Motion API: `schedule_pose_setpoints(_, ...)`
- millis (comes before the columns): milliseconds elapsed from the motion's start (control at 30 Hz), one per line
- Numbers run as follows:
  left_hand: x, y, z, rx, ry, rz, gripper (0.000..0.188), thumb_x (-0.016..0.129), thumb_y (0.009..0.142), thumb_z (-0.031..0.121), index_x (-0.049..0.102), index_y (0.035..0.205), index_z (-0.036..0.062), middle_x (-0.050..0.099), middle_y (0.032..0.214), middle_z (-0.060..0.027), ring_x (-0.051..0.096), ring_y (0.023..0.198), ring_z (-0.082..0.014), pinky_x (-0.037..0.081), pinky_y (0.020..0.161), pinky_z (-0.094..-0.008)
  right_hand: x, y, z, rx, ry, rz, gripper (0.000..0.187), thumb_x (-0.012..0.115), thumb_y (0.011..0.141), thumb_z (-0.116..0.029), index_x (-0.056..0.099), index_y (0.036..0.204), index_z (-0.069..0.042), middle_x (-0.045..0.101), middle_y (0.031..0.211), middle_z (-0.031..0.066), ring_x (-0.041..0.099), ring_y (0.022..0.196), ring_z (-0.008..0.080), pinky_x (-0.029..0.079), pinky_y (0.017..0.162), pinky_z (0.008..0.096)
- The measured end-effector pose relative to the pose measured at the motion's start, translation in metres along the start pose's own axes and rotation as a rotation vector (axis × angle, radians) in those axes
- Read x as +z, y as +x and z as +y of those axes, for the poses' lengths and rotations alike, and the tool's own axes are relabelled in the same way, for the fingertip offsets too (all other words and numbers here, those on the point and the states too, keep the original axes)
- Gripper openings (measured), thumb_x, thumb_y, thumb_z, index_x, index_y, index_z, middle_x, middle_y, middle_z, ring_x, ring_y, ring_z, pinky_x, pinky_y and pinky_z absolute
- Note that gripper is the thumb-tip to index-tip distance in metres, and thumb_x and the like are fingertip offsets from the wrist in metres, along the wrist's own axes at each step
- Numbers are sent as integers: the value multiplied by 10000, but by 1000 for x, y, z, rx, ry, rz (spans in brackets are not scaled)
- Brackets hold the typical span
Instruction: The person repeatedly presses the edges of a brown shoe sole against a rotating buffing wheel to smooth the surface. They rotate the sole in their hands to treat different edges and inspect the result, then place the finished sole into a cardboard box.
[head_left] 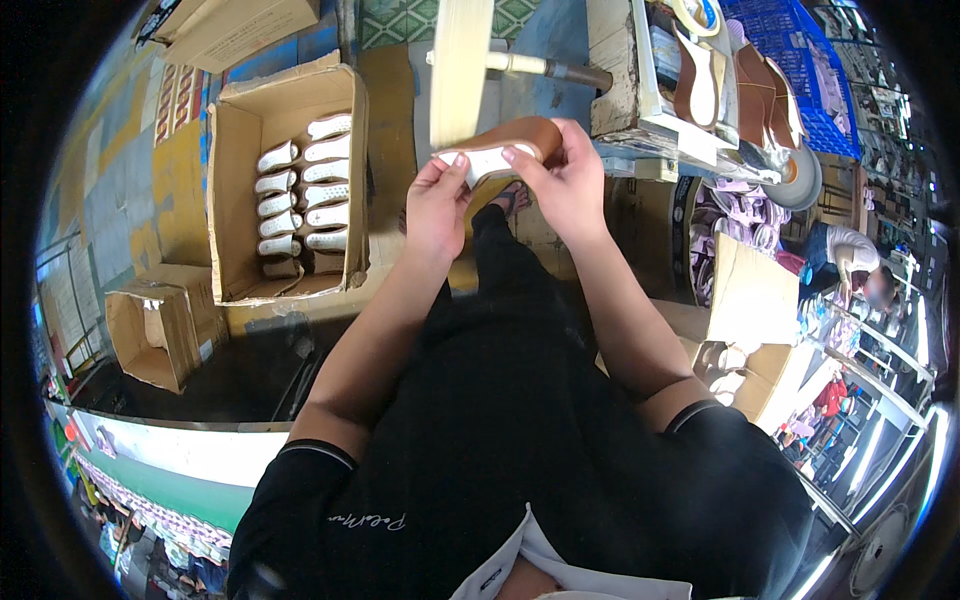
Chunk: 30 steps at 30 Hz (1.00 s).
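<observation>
Both of my hands hold a brown shoe sole with a white underside or lining, close in front of a pale yellow upright band on a metal shaft. My left hand pinches its left end, thumb on the white face. Around its right end my right hand is closed, the thumb pressed on the white face and the fingers behind the brown side. Whether the sole touches the band I cannot tell.
On the left stands an open cardboard box with rows of white soles. A smaller carton sits nearer. At right, brown soles lie on a bench beside a blue crate; boxes of purple pieces stand below. Another person bends at far right.
</observation>
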<state>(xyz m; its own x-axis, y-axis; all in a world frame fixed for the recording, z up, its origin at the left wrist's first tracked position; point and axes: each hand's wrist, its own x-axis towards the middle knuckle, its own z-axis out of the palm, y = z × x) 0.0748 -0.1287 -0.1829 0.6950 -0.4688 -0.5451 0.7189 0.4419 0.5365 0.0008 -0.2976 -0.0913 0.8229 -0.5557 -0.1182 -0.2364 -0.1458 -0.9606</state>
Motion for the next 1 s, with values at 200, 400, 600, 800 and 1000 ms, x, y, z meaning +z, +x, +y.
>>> schedule_pose_setpoints(200,-10,-58,33,316,239,-257,168,815,1066,-7,780,1230,-3,836,1251,-112,774,1136,-150,592,1052,-333,-28,-49,-13,-37,290,-212,492,884,991,43,609,1397,3,715,1313,78,703,1243,143,587,1119,336)
schedule_pose_setpoints(400,2,-119,78,615,544,-390,222,847,1008,-37,784,1216,7,831,1309,-151,658,1443,-328,490,1251,-481,-36,-92,-43,-165,367,-283,533,887,980,61,601,1425,-2,703,1389,106,697,1324,187,567,1178,388)
schedule_pose_setpoints(600,13,-163,99,782,535,-442,221,846,998,-55,784,1199,10,836,1275,-150,650,1436,-337,505,1232,-489,-35,-119,-80,-358,386,-304,596,904,923,105,616,1435,3,676,1477,183,669,1382,268,561,1180,445)
schedule_pose_setpoints(800,18,-197,110,903,521,-440,230,844,989,-67,789,1203,-2,836,1278,-155,657,1423,-317,495,1238,-472,-28,-138,-100,-542,275,-275,580,904,920,105,619,1414,-2,690,1462,192,680,1369,265,567,1170,433)
schedule_pose_setpoints(1000,21,-218,116,948,527,-420,216,838,1008,-41,798,1219,-14,840,1279,-142,660,1421,-299,474,1252,-463,-22,-152,-105,-509,310,-269,568,897,928,106,618,1414,11,697,1469,191,693,1357,253,591,1144,426)
